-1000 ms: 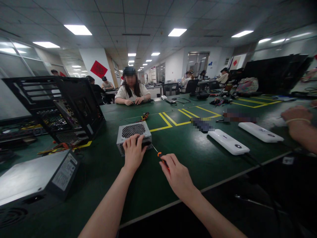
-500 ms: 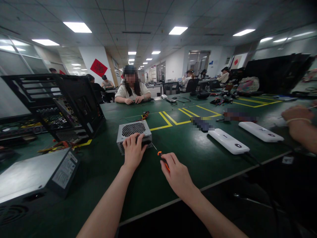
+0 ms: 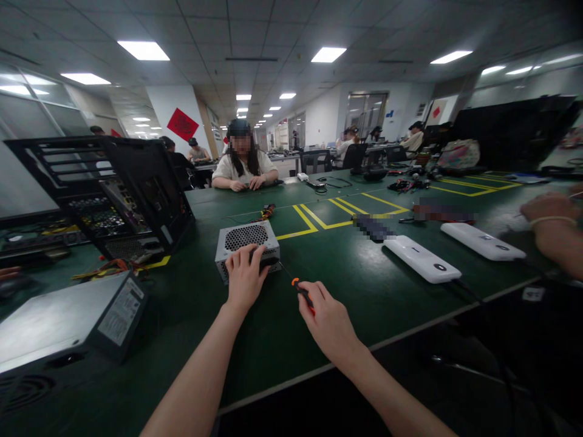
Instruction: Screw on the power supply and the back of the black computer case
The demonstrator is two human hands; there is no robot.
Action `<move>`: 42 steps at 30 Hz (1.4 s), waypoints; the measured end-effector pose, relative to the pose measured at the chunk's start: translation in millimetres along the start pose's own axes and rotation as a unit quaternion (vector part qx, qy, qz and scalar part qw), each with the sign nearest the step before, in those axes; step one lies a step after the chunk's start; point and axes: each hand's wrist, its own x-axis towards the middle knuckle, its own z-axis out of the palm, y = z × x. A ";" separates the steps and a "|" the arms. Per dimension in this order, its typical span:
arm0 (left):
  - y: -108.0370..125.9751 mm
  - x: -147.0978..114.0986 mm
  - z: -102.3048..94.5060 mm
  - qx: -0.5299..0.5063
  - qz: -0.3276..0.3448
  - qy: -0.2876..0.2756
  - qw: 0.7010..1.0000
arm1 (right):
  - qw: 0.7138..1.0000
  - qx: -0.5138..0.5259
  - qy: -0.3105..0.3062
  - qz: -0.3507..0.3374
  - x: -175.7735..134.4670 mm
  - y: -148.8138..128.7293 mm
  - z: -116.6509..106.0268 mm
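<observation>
Fingers of the right hand have eased back slightly along the screwdriver, pinching its handle, shaft aimed at the metal box. That box sits on the green table under the left hand, whose fingers arch over its near edge; whether they grip, I cannot tell. Print on the larger box's label is unreadable.

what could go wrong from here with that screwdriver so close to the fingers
The screwdriver, held in the right hand, points at the small silver box close beside the left hand; a slip might jab that hand. Only the left hand appears to steady the box, so a hard push might slide it on the table.
</observation>
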 end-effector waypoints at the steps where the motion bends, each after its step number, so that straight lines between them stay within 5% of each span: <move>1: 0.0 0.0 0.0 -0.001 0.000 0.001 1.000 | 1.000 0.004 -0.005 0.001 0.5 0.0 -0.1; 9: 0.2 0.1 -0.4 -0.005 -0.002 0.003 1.000 | 1.000 0.015 -0.020 -0.002 0.6 0.9 1.9; 21: 0.3 0.3 -1.1 -0.008 -0.007 0.004 1.000 | 0.983 0.138 -0.050 0.106 7.1 7.1 4.2; 29: -0.5 0.2 -1.8 -0.014 -0.002 0.004 1.000 | 0.852 0.417 -0.165 0.269 20.9 10.1 10.3; 35: -1.4 0.6 -0.7 -0.018 -0.005 0.007 1.000 | 0.856 0.411 -0.128 0.288 19.4 10.7 11.5; 39: -0.8 0.7 -0.7 -0.019 -0.006 0.007 1.000 | 0.875 0.406 -0.082 0.250 13.2 10.8 15.3; 42: -0.3 0.6 -0.6 -0.019 -0.008 0.007 1.000 | 0.864 0.440 -0.081 0.229 13.0 10.2 15.0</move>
